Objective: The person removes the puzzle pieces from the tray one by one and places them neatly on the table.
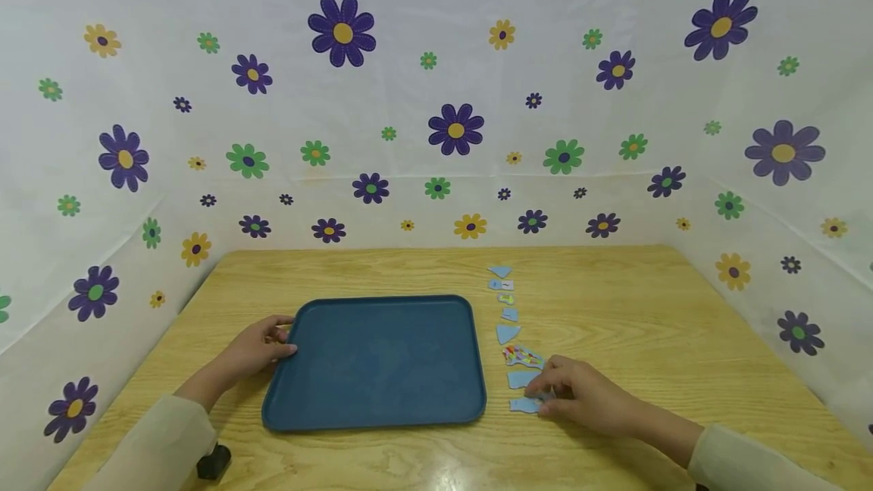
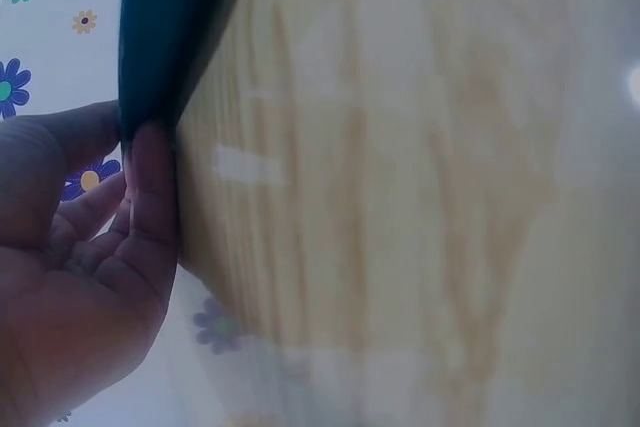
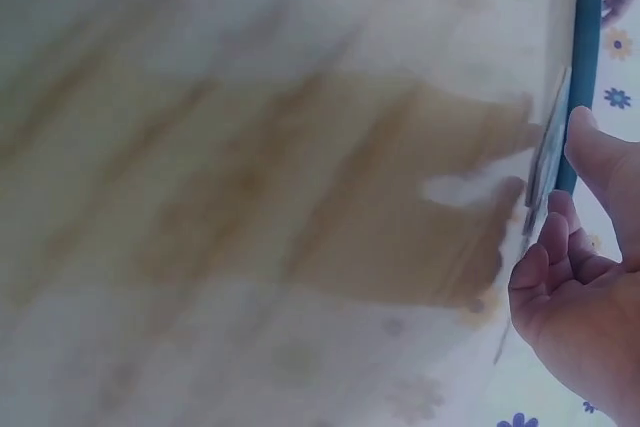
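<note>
In the head view a dark blue tray [image 1: 375, 423] lies flat on the table. My left hand [image 1: 259, 347] grips its left rim, thumb near the edge; the left wrist view has the tray's edge [image 2: 165, 37] between thumb and fingers. My right hand [image 1: 583, 396] is low over the near end of a column of flat puzzle pieces. Its thumb and fingers pinch at the right end of the nearest light-blue piece [image 1: 524, 405], partly covering it. Just beyond lie another light-blue piece [image 1: 520, 379] and a multicoloured one [image 1: 522, 357].
Farther up the column are several small pieces, including a light-blue triangle [image 1: 507, 334] and a farther triangle [image 1: 501, 271]. A black object [image 1: 214, 462] is beside the left sleeve. Flower-printed white cloth [image 1: 409, 97] stands around the wooden table [image 1: 614, 301].
</note>
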`<state>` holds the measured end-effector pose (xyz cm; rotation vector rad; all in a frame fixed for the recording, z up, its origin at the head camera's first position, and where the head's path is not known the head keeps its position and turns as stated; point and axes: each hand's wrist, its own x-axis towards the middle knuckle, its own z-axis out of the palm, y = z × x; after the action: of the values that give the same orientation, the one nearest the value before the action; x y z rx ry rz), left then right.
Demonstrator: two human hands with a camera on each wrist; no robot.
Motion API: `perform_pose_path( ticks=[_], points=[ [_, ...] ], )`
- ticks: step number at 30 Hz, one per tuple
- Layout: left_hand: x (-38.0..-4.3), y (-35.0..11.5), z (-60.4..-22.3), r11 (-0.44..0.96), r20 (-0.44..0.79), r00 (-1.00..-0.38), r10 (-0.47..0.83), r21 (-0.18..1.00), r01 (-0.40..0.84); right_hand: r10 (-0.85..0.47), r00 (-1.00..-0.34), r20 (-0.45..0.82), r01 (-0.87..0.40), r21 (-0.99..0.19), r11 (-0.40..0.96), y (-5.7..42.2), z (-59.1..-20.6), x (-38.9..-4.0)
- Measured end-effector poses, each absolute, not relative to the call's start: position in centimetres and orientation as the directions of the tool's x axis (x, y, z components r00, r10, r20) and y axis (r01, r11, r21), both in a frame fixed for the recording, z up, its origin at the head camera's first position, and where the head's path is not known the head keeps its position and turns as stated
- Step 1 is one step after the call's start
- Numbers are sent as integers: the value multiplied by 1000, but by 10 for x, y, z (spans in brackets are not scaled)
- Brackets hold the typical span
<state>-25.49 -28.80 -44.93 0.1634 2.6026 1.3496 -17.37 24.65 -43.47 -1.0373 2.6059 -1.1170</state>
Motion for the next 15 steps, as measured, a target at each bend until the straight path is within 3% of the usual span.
perform_pose_path(
  ticks=[8, 15],
  points=[
    [-255, -286, -446, 621, -123, -979, 164, 784, 6, -610, -785, 110, -494, -705, 509, 246, -415, -178],
    [-252, -281, -433, 668, -125, -980, 155, 744, 11, -587, -795, 154, -539, -624, 566, 247, -402, -193]
  ],
)
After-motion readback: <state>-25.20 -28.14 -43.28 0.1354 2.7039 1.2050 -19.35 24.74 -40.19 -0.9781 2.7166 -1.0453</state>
